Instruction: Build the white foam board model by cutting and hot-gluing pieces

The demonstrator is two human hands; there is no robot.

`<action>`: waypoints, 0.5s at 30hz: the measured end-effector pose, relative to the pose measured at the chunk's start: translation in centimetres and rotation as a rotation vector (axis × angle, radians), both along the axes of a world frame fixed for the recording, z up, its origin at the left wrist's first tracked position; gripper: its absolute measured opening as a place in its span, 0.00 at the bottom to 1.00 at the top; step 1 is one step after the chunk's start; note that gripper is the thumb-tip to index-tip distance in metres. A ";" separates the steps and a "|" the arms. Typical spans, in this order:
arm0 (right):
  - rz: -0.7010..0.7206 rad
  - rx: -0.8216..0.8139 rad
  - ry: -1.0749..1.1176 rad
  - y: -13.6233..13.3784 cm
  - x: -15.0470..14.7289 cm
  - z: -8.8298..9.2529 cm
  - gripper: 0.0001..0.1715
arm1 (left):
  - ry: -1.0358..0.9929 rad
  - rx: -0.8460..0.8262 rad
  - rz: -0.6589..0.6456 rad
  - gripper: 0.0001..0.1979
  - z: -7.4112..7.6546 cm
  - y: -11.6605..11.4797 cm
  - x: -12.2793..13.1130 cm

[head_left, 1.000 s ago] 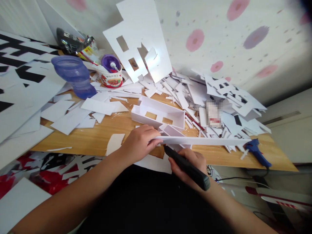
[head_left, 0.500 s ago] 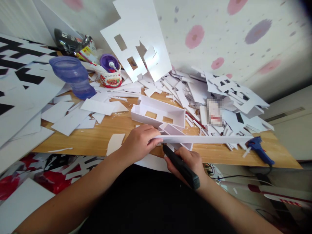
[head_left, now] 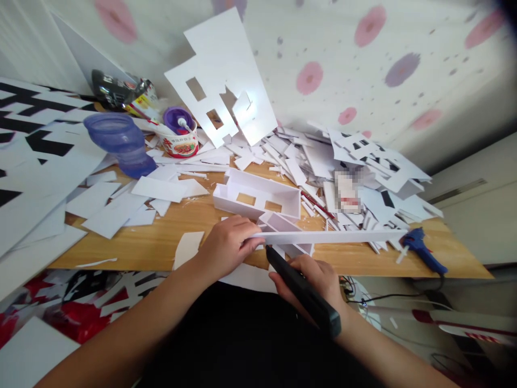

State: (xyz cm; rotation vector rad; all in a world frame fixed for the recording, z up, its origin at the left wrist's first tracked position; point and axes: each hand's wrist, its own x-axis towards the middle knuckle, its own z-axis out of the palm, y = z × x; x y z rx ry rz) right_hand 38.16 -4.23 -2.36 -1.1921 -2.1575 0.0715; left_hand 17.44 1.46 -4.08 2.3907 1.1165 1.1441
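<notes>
My left hand pinches the left end of a long white foam-board strip, which stretches rightward across the table. In my right hand is a black utility knife. Its front end points up and left, close to my left thumb and just below the strip; the blade itself I cannot make out. Behind the strip lies a small white foam-board frame, partly covered by it. Farther back sits a larger white open box with two rectangular cut-outs.
A blue glue gun lies at the table's right, near the strip's far end. White scraps pile up along the wall. At left stand a purple translucent container and a paper noodle tub. A cut-out panel leans on the wall.
The view has shifted a little, so the table appears lower and farther left. The knife's rear end has swung slightly right and down; my left hand keeps its hold on the strip.
</notes>
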 end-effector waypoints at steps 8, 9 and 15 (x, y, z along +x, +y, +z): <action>0.014 0.014 -0.021 -0.3 -0.2 1.1 0.14 | 0.020 0.012 -0.004 0.10 0.1 0.0 -0.1; 0.017 0.010 -0.026 -0.3 -0.2 1.3 0.14 | 0.025 0.015 -0.007 0.11 0.0 0.0 -0.2; -0.032 -0.007 -0.019 -0.2 -0.4 2.5 0.13 | 0.001 0.013 -0.046 0.14 -0.4 0.2 -0.1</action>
